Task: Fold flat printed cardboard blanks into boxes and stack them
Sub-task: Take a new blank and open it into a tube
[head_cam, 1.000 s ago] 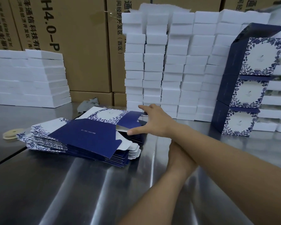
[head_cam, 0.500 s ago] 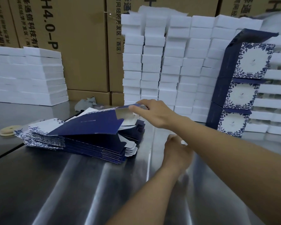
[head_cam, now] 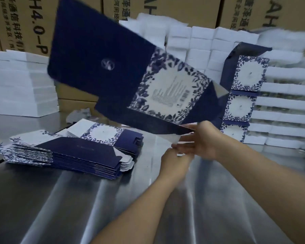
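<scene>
Cardboard blank (head_cam: 104,55) tilted aloft — right hand (head_cam: 206,141) pinching its lower corner

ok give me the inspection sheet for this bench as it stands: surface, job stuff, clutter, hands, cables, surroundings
surface: steel table, glossy, with streaks of reflected light
job's things: one flat blank held up in the air, tilted; pile of flat blanks on the table at left; three folded boxes stacked at right
clutter: crumpled scrap behind the pile
hands: right hand pinches the flat blank at its lower corner; left hand just below it at a white flap, grip unclear
cables: nothing seen
surroundings: white slab stacks at left and along the back; brown cartons behind them
</scene>
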